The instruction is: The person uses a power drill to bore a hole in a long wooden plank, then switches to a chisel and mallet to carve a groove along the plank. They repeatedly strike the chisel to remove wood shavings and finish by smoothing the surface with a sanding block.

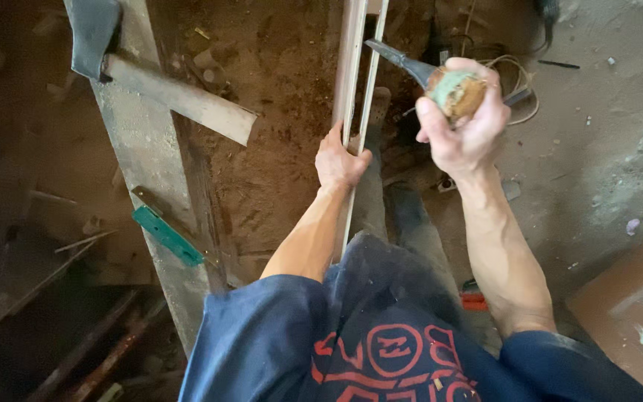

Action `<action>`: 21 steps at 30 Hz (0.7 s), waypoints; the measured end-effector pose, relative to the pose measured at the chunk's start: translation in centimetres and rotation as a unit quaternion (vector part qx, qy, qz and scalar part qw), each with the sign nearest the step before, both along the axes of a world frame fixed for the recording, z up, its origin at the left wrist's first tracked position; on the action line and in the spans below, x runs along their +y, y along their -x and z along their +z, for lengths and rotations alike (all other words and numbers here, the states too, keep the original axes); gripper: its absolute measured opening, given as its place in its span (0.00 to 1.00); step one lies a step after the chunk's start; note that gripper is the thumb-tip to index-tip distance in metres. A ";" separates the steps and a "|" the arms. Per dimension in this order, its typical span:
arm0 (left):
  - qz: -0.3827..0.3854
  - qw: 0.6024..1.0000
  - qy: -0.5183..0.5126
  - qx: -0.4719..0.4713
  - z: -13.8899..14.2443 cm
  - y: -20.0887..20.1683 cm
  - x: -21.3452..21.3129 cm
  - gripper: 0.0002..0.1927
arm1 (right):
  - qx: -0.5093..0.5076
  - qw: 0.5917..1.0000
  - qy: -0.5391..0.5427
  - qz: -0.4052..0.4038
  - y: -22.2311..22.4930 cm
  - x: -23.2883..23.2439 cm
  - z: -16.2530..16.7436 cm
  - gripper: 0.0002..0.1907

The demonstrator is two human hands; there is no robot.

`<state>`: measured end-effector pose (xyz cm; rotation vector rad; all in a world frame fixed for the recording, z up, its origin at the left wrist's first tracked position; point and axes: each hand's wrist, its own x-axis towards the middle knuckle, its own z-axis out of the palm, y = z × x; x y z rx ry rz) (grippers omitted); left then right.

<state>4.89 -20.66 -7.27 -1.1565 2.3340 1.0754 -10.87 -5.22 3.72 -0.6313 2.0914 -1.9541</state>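
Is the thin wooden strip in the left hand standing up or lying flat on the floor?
Standing up. The left hand grips the wooden strip partway along it, and it runs steeply from near the camera down toward the sawdust-covered floor. Its lower end is hidden.

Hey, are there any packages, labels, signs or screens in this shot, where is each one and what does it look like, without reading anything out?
No packages, signs or screens show.
Printed shirt: bottom centre, on the person; dark blue cloth with a red round emblem and red lettering.
Nothing printed shows on the wooden strip gripped by the left hand, on the round-handled tool in the right hand, or on the green bar on the plank at left.
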 end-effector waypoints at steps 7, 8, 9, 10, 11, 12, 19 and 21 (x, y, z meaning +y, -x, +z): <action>-0.015 0.998 0.019 0.056 0.5 -0.2 0.3 0.48 | 0.296 0.940 -0.146 -0.088 -2.5 -4.4 -4.1 0.29; -0.017 0.999 0.018 0.047 0.5 -0.1 0.4 0.48 | 0.313 0.933 -0.154 -0.094 -2.8 -5.1 -4.6 0.29; -0.020 0.999 0.019 0.039 0.5 0.0 0.5 0.49 | 0.330 0.925 -0.160 -0.100 -2.9 -5.8 -5.0 0.29; -0.045 0.999 0.014 0.015 0.3 0.0 0.6 0.43 | 0.348 0.915 -0.173 -0.107 -3.1 -6.4 -5.3 0.29; -0.069 0.998 0.009 -0.009 0.0 0.1 0.7 0.37 | 0.366 0.905 -0.184 -0.114 -3.2 -7.0 -5.5 0.29; -0.093 0.995 0.004 -0.035 -0.3 0.0 0.8 0.32 | 0.382 0.895 -0.197 -0.119 -3.3 -7.6 -5.5 0.29; 0.024 0.985 -0.033 0.170 -3.1 -2.0 1.1 0.33 | 0.298 0.954 0.045 0.005 -4.1 -9.2 -4.9 0.22; 0.084 0.976 -0.079 0.184 -3.3 -2.5 1.1 0.22 | 0.296 0.952 0.068 0.036 -4.3 -8.7 -5.4 0.25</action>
